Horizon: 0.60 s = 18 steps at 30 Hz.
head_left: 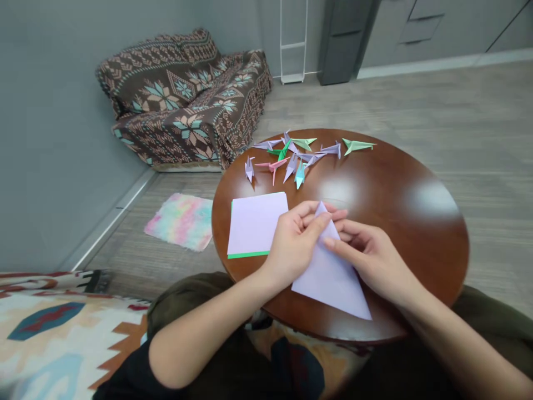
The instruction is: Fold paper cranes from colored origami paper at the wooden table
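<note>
Single head-worn view, facing forward and down. Both hands and round table near, toward 4 o'clock of frame centre; draped sofa farther off, between 10 and 11; grey cabinets distant, at 2.

folded paper: partly behind hands | patterned cloth: cut by left edge | cabinets: cut at top
</note>
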Each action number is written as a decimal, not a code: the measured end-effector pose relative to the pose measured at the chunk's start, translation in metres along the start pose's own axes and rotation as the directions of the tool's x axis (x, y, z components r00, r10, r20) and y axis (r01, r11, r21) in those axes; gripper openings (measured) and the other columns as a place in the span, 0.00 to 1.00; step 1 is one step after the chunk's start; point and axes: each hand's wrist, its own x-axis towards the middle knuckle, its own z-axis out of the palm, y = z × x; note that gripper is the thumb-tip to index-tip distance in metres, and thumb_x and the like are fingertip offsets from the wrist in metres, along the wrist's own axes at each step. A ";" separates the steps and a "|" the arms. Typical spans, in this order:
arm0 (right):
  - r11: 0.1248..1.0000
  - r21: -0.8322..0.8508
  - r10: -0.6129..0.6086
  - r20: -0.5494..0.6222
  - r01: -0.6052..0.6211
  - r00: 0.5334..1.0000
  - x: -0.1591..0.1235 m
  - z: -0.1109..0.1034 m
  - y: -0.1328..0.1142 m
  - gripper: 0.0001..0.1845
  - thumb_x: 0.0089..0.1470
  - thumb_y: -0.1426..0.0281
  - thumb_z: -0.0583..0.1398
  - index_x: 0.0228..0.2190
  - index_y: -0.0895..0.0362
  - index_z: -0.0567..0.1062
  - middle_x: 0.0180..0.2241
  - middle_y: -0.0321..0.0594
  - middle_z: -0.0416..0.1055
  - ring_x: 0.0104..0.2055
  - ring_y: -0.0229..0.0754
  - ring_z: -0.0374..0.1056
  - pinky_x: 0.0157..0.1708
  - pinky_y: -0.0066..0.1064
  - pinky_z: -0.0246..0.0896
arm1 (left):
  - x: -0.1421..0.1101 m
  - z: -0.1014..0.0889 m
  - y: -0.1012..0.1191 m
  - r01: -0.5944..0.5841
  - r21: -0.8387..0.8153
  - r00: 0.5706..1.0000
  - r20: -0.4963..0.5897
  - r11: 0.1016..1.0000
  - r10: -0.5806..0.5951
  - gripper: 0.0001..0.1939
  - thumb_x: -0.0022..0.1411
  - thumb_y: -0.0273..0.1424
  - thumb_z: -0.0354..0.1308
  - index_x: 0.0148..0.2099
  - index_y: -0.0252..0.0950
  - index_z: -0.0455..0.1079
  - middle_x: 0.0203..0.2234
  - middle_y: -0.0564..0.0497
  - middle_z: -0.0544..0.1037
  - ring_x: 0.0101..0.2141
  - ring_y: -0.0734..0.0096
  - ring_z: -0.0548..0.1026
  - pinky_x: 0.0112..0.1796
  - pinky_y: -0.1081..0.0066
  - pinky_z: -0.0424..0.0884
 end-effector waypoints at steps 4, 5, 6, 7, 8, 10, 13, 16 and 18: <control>1.000 -0.005 -0.022 -0.097 0.022 0.995 0.000 0.003 0.004 0.19 0.62 0.53 0.65 0.31 0.56 0.81 0.26 0.36 0.72 0.26 0.37 0.62 0.24 0.27 0.56 | -0.003 -0.002 -0.001 0.015 -0.016 1.000 0.017 1.000 -0.014 0.10 0.67 0.36 0.66 0.44 0.34 0.74 0.42 0.44 0.87 0.43 0.60 0.85 0.42 0.70 0.77; 1.000 -0.015 -0.028 -0.121 0.027 0.992 0.000 0.004 0.005 0.20 0.62 0.53 0.65 0.30 0.56 0.81 0.25 0.36 0.71 0.26 0.37 0.61 0.24 0.27 0.56 | -0.004 -0.002 0.000 0.020 -0.023 1.000 0.013 1.000 -0.020 0.12 0.66 0.37 0.66 0.44 0.34 0.74 0.41 0.44 0.87 0.43 0.60 0.85 0.41 0.71 0.77; 0.999 -0.031 -0.036 -0.142 0.032 0.989 -0.001 0.005 0.006 0.20 0.61 0.53 0.65 0.29 0.56 0.81 0.25 0.36 0.71 0.26 0.37 0.60 0.23 0.27 0.55 | -0.006 -0.001 0.001 0.025 -0.032 1.000 0.007 0.999 -0.024 0.13 0.65 0.38 0.67 0.44 0.34 0.75 0.41 0.43 0.87 0.43 0.60 0.85 0.41 0.71 0.76; 0.998 -0.049 -0.046 -0.160 0.039 0.986 -0.002 0.005 0.006 0.20 0.61 0.52 0.65 0.29 0.56 0.81 0.24 0.36 0.70 0.25 0.36 0.59 0.22 0.27 0.54 | -0.008 0.000 0.002 0.028 -0.041 1.000 0.002 0.999 -0.028 0.14 0.65 0.39 0.67 0.44 0.34 0.75 0.42 0.43 0.87 0.42 0.60 0.85 0.41 0.71 0.76; 0.997 -0.065 -0.055 -0.174 0.045 0.983 -0.003 0.006 0.006 0.21 0.61 0.52 0.66 0.28 0.56 0.82 0.23 0.36 0.69 0.24 0.36 0.58 0.22 0.26 0.53 | -0.009 0.001 0.003 0.030 -0.052 1.000 0.002 0.998 -0.030 0.14 0.65 0.40 0.68 0.44 0.34 0.75 0.42 0.43 0.87 0.42 0.60 0.85 0.41 0.71 0.76; 0.995 -0.085 -0.065 -0.191 0.049 0.980 -0.006 0.007 0.005 0.21 0.60 0.52 0.66 0.28 0.56 0.82 0.22 0.36 0.68 0.23 0.35 0.56 0.20 0.26 0.50 | -0.011 0.003 0.005 0.031 -0.075 1.000 0.010 0.997 -0.030 0.14 0.65 0.40 0.68 0.44 0.34 0.76 0.42 0.43 0.87 0.41 0.62 0.85 0.42 0.71 0.76; 0.994 -0.101 -0.066 -0.209 0.045 0.976 -0.009 0.009 0.004 0.22 0.60 0.51 0.66 0.27 0.57 0.82 0.20 0.35 0.66 0.22 0.34 0.54 0.20 0.26 0.48 | -0.013 0.004 0.006 0.031 -0.101 0.999 0.027 0.994 -0.028 0.13 0.66 0.39 0.68 0.44 0.34 0.76 0.43 0.43 0.87 0.41 0.63 0.85 0.43 0.71 0.76; 0.994 -0.100 -0.063 -0.211 0.042 0.975 -0.010 0.010 0.004 0.22 0.60 0.51 0.66 0.27 0.57 0.82 0.20 0.34 0.65 0.22 0.34 0.53 0.20 0.26 0.47 | -0.014 0.005 0.007 0.040 -0.121 0.999 0.034 0.992 -0.036 0.12 0.66 0.38 0.67 0.44 0.35 0.77 0.42 0.43 0.87 0.42 0.62 0.85 0.44 0.70 0.76; 0.994 -0.101 -0.068 -0.206 0.048 0.976 -0.010 0.010 0.004 0.22 0.61 0.52 0.65 0.27 0.56 0.82 0.20 0.34 0.65 0.22 0.33 0.53 0.20 0.26 0.47 | -0.014 0.006 0.008 0.053 -0.139 0.998 0.035 0.989 -0.048 0.10 0.65 0.36 0.68 0.44 0.35 0.77 0.42 0.44 0.87 0.43 0.61 0.85 0.46 0.69 0.76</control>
